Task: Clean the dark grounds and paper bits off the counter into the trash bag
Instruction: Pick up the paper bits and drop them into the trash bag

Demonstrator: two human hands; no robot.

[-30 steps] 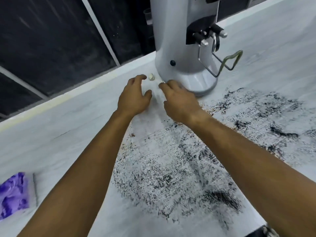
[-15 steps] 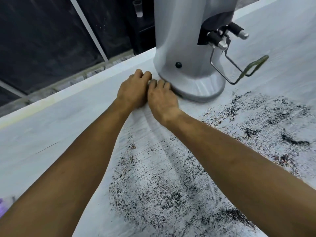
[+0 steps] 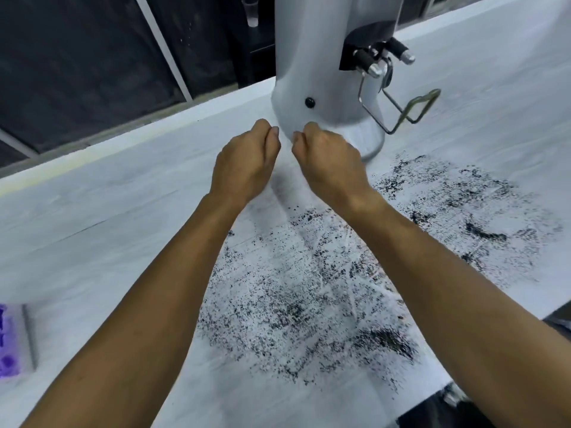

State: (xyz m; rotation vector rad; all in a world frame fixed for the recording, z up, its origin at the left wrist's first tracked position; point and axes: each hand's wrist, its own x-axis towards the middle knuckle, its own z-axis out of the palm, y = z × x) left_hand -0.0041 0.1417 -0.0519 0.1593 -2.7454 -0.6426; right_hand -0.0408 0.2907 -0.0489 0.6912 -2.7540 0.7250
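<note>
Dark grounds point(image 3: 296, 304) lie scattered over the white counter point(image 3: 92, 227) beneath my forearms, and a second patch of grounds point(image 3: 482, 230) spreads to the right. Both hands hover at the foot of the grey grinder point(image 3: 324, 72). My left hand point(image 3: 244, 162) has its thumb and fingertips pinched together as if on something small. My right hand point(image 3: 327, 162) is a short gap away, fingers curled under. The small paper bit is hidden from view. No trash bag can be made out for certain.
The grinder's wire fork point(image 3: 411, 109) juts out to the right above the counter. A purple object point(image 3: 9, 344) sits at the left edge. The counter's front edge runs along the lower right, with something dark point(image 3: 448, 409) below it. A small cup point(image 3: 251, 10) stands far behind.
A second ago a small white paper bit lay beside the grinder base. Both hands closed together over it; now they have drawn apart and lifted slightly, and the bit no longer shows.
</note>
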